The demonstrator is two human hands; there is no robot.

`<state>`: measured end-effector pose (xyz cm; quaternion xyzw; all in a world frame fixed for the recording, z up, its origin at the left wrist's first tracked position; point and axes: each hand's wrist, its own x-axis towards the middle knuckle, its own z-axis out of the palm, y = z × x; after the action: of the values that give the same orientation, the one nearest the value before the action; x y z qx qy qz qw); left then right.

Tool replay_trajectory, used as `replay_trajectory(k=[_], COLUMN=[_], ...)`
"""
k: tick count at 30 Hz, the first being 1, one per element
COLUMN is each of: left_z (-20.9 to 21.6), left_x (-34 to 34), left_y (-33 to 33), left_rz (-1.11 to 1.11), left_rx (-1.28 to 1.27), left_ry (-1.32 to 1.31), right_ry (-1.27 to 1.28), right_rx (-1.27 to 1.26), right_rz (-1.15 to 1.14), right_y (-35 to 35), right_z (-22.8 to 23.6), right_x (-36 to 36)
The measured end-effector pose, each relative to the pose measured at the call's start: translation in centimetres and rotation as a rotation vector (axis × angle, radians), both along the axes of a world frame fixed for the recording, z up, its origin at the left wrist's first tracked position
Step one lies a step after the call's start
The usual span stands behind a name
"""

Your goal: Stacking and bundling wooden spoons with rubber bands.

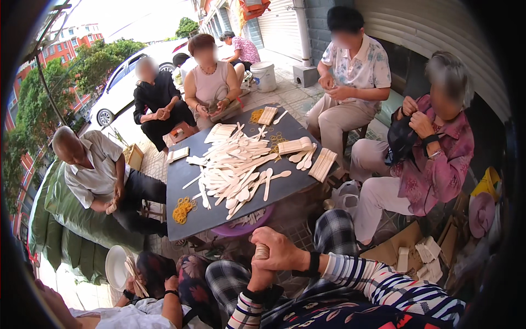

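Over my lap I hold a small stack of wooden spoons (262, 251); only its rounded ends show between my fingers. My left hand (261, 278) is closed around the lower part of the stack. From the right, my right hand (284, 251) wraps over the stack's upper side, its fingers curled. Most of the stack's length is hidden by my hands. Beyond them, a dark table (183, 216) carries a large loose heap of wooden spoons (233, 170). A pile of yellow rubber bands (183, 209) lies at its near left corner.
Several people sit around the table. A person at lower left holds wooden spoons (136, 277) beside a white basin (117, 268). A purple basin (244, 226) stands under the table's near edge. Cardboard (392, 247) lies at right, green sacks (82, 214) at left.
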<state>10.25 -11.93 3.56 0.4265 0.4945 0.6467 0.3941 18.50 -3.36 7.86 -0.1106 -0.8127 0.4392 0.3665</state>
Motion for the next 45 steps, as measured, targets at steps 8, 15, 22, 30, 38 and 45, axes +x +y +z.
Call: replay_trajectory(k=[8,15,22,30,38,45], left_z=[2.4,2.9,0.4,-0.4,3.5,2.1], left_x=[0.7,0.9,0.0,-2.3,-13.5,-17.7], left_y=[0.4,0.7,-0.5,-6.4,-15.8,-13.3], left_rz=[0.029,-0.060,-0.264,-0.301,0.434,0.561], left_rx=[-0.034,-0.104,-0.275,-0.375,-0.404,-0.740], left_ry=[-0.103,0.084,-0.101,-0.309,-0.192,-0.058], right_ry=[-0.061,-0.053,-0.016,0.212,0.434,0.409], right_rx=[-0.294,-0.382,-0.528,-0.669,-0.781,-0.703], right_rz=[-0.119,-0.197,-0.182,-0.232,-0.165,-0.128], right_y=[-1.0,-0.3,0.8,4.3,5.9,6.7], right_z=[0.0,-1.0,-0.3,1.6,3.0,2.9], right_x=[0.5,0.3,1.3,5.4,11.0,13.1])
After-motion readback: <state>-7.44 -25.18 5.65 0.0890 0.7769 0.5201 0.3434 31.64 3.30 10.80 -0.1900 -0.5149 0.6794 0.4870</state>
